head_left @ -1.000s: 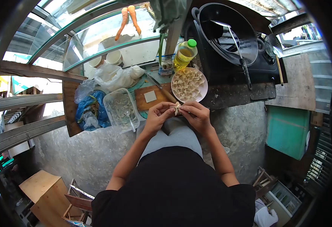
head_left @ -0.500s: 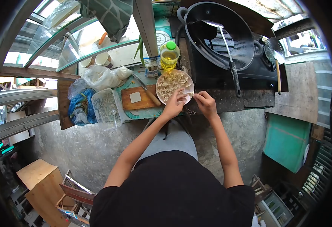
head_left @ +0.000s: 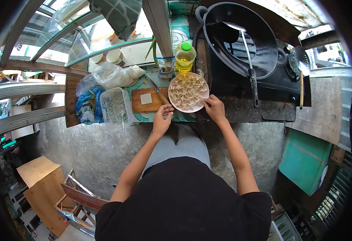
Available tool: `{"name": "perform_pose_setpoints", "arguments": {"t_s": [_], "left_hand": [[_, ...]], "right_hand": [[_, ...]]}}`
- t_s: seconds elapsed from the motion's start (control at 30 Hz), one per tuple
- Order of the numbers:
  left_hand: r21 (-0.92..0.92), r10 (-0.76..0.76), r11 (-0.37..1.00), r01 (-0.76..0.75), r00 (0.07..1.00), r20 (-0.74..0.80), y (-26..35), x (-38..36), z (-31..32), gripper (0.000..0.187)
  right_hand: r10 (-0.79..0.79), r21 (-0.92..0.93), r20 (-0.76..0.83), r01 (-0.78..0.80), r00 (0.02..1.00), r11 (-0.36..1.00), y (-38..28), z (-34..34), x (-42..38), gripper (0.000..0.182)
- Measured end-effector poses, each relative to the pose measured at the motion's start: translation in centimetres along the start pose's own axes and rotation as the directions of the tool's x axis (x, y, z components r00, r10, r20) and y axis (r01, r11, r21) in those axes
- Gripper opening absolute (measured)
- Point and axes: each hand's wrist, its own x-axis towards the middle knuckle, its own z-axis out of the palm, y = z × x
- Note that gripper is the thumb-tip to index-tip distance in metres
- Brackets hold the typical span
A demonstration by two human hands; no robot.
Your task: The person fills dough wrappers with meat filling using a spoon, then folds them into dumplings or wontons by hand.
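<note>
The right hand (head_left: 214, 108) rests at the near right rim of the plate (head_left: 176, 105), its fingers curled and the fingertips touching the edge; whether they pinch a dumpling there or only the rim cannot be told. The left hand (head_left: 162, 119) hovers just below the near left of the plate, fingers loosely bent and empty, close to the front edge of the board (head_left: 142, 106). The plate is piled with folded dumplings (head_left: 188, 90) and sits at the right end of the board, overlapping it.

On the board lies one square wrapper (head_left: 146, 98), flat and apart from both hands. A knife (head_left: 156, 91) lies slantwise across the board's right part, its handle toward the plate. Left of the board stands a clear tub (head_left: 115, 107) holding pale filling, and beyond that a blue bag (head_left: 87, 107) and some white bags (head_left: 111, 74).

Behind the plate stands an oil bottle (head_left: 184, 57) with a green cap. To the right a black wok (head_left: 242, 38) sits on the stove, with a ladle (head_left: 250, 68) lying across it, the handle pointing toward the person. A skimmer (head_left: 301, 68) rests farther right. Two cups (head_left: 107, 58) stand by the glass case at the back left.
</note>
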Motion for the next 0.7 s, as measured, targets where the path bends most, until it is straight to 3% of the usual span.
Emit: {"name": "perform_pose_setpoints", "arguments": {"t_s": [0.03, 0.1, 0.13, 0.3, 0.43, 0.5, 0.57, 0.7], "left_hand": [[0.0, 0.002, 1.0, -0.002, 1.0, -0.005, -0.5, -0.4, -0.3, 0.028], [0.007, 0.053, 0.999, -0.053, 0.995, -0.081, -1.0, -1.0, -0.8, 0.027], [0.006, 0.055, 0.998, -0.055, 0.995, -0.084, -1.1, -1.2, -1.0, 0.027], [-0.088, -0.058, 0.995, 0.054, 0.998, -0.039, -0.4, -2.3, -1.9, 0.028], [-0.126, -0.067, 0.99, 0.06, 0.996, -0.056, 0.3, -3.1, -3.2, 0.028], [-0.157, -0.02, 0.988, 0.0, 0.992, -0.122, 0.7, -3.5, -4.2, 0.027], [-0.175, -0.052, 0.984, 0.025, 0.987, -0.153, 1.6, -4.0, -5.3, 0.023], [-0.248, -0.077, 0.969, 0.009, 0.961, -0.266, 1.1, -4.3, -7.9, 0.02]], "right_hand": [[-0.005, 0.002, 0.001, 0.005, 1.0, 1.0, -0.3, 0.2, -0.2, 0.006], [0.179, -0.018, -0.064, -0.181, 0.982, 0.983, -0.9, 0.6, -0.5, 0.007], [0.175, -0.018, -0.065, -0.177, 0.982, 0.984, -1.0, 0.9, -0.5, 0.007], [0.29, -0.047, -0.143, -0.3, 0.946, 0.953, -1.7, 1.6, -0.5, 0.01], [0.248, -0.037, -0.235, -0.264, 0.94, 0.964, -3.5, 0.7, -0.9, 0.009], [0.187, 0.126, -0.307, -0.155, 0.933, 0.98, -4.9, 0.7, -1.2, 0.007], [0.138, 0.1, -0.22, -0.118, 0.966, 0.988, -7.3, 1.1, -1.8, 0.017], [0.077, 0.287, 0.0, -0.074, 0.997, 0.955, -11.0, 6.2, -1.9, 0.017]]}}
